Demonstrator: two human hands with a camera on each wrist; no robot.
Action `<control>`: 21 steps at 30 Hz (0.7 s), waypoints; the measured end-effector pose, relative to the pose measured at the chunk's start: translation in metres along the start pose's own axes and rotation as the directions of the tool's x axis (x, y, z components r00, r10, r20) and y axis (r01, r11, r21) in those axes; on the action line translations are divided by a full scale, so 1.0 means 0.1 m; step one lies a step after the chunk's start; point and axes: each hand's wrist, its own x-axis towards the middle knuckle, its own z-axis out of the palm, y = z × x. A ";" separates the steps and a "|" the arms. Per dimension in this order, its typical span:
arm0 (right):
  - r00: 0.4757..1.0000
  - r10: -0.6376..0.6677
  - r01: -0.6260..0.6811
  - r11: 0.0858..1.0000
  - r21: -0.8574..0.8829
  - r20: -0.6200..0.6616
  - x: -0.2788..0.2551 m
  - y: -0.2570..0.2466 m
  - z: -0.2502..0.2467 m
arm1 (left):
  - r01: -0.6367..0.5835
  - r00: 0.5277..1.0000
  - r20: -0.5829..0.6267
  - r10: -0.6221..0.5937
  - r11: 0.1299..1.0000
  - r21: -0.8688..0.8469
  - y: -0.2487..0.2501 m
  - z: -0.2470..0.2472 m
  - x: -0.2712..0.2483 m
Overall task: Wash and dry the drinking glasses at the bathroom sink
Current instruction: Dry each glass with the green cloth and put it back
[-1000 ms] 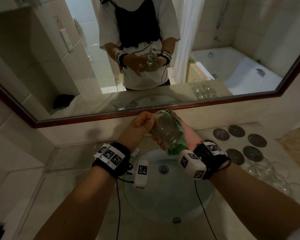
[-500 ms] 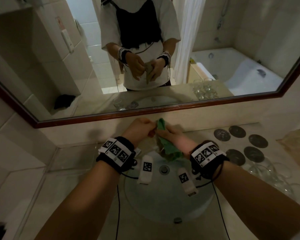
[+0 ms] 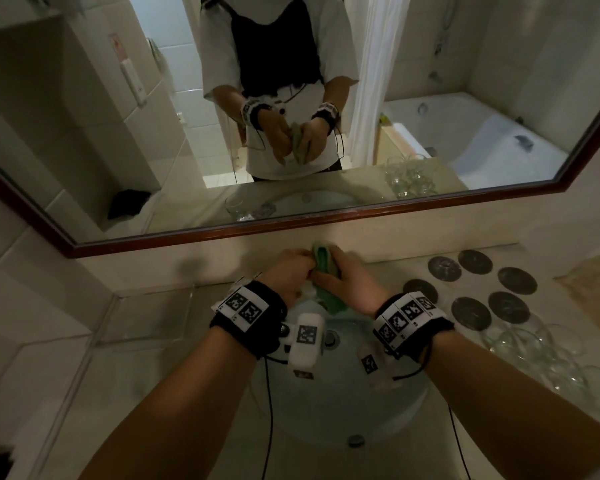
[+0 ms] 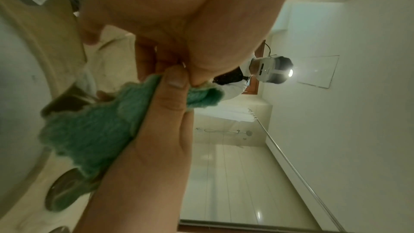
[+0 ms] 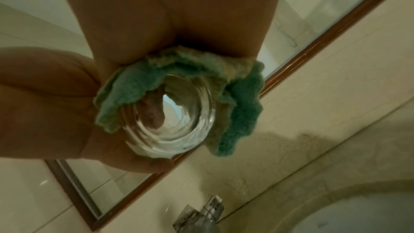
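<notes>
- Since a second ago both hands dropped and closed together; glass (image 5: 168, 121), plain to see then, now almost fully wrapped in green cloth (image 3: 326, 271).
- Left hand (image 3: 288, 275) clenched round glass and cloth at centre of head view, above sink (image 3: 343, 410); a fingertip shows through the glass in the right-wrist view.
- Right hand (image 3: 347, 282) grips cloth around the glass, thumb (image 4: 170, 98) pressing cloth flat in left-wrist view.
- Glass base faces right-wrist camera, mid frame, cloth ruffled round it.
- Faucet (image 5: 199, 215) at bottom of right-wrist frame, below the glass.
- Dark round coasters (image 3: 478, 289) on counter, right of head view.
- Cluster of clear glasses (image 3: 534, 355) lower right, near sink edge.
- Mirror (image 3: 84, 133) fills upper half; one glass seen only in reflection, lower centre of mirror.
</notes>
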 end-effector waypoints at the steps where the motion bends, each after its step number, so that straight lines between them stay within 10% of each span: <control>1: 1.000 0.011 -0.011 1.000 0.019 0.008 0.01 -0.01 -0.02 | -0.029 1.000 -0.011 0.029 0.999 -0.033 -0.02 0.02 0.00; 6: 0.980 0.161 -0.194 0.909 0.369 0.118 -0.01 -0.11 -0.16 | -0.107 0.994 -0.047 0.103 0.988 -0.108 -0.05 0.05 0.04; 9: 0.905 0.337 -0.415 0.567 0.712 0.259 -0.07 -0.11 -0.20 | -0.170 0.985 0.008 0.173 0.977 -0.130 0.00 0.05 0.02; 13: 0.872 0.316 -0.474 0.355 0.805 0.374 -0.07 -0.17 -0.23 | -0.263 0.952 0.116 0.282 0.952 -0.159 -0.04 0.00 0.01; 21: 0.901 0.225 -0.430 0.344 0.835 0.371 -0.06 -0.23 -0.31 | -0.373 0.916 0.164 0.367 0.928 0.006 -0.05 -0.19 -0.01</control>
